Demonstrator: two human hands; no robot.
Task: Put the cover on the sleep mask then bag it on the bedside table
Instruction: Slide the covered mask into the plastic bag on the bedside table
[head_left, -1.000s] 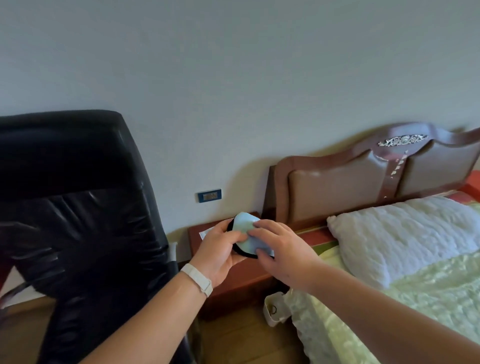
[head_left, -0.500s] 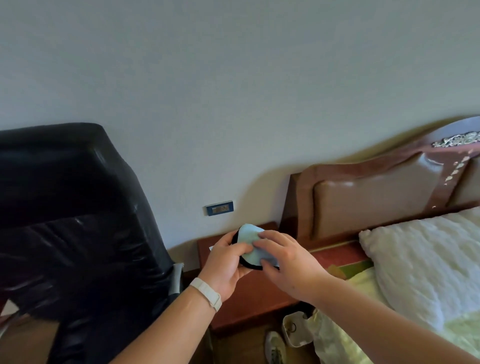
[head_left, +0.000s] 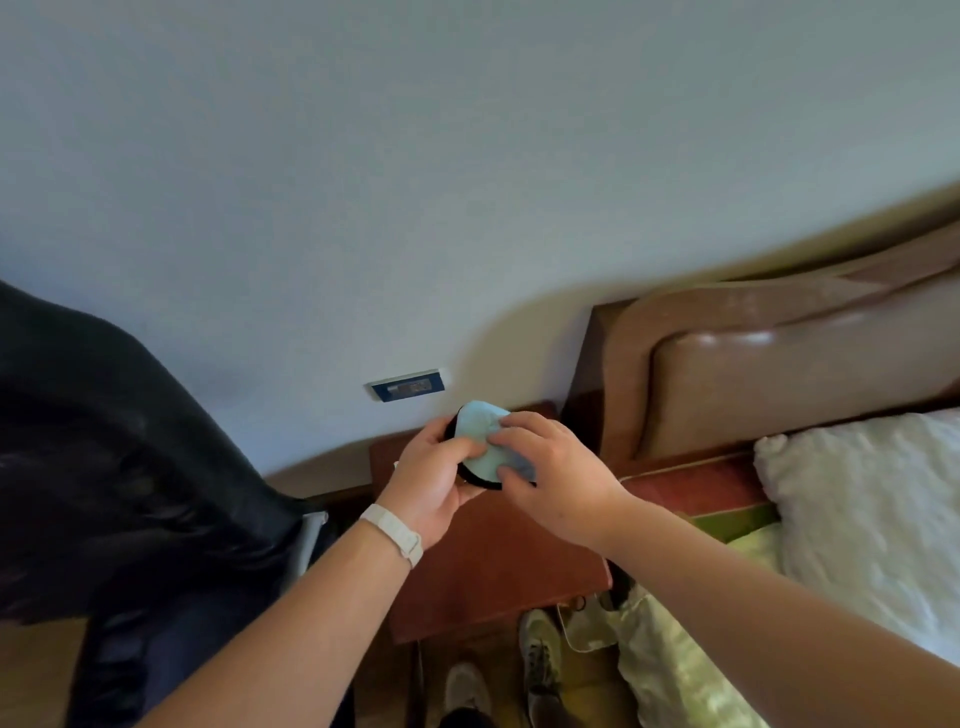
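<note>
Both hands hold a black sleep mask (head_left: 480, 484) with a light blue cover (head_left: 480, 428) over it, in the air above the reddish-brown bedside table (head_left: 493, 561). My left hand (head_left: 434, 480) grips the left end, thumb on the blue cloth. My right hand (head_left: 550, 475) pinches the cover from the right with its fingertips. Only the mask's black edge shows under the cover. A sliver of something white lies on the table behind my left hand; I cannot tell what it is.
A black leather chair (head_left: 119, 467) stands close on the left. The bed's brown headboard (head_left: 779, 374) and a white pillow (head_left: 872, 509) are on the right. A wall socket (head_left: 408, 385) sits above the table. Shoes (head_left: 540, 660) lie on the floor below.
The view has tilted down and come closer to the table; shoes now show on the floor. My hands keep holding the mask and cover, with the right fingers shifted slightly over the cloth.
</note>
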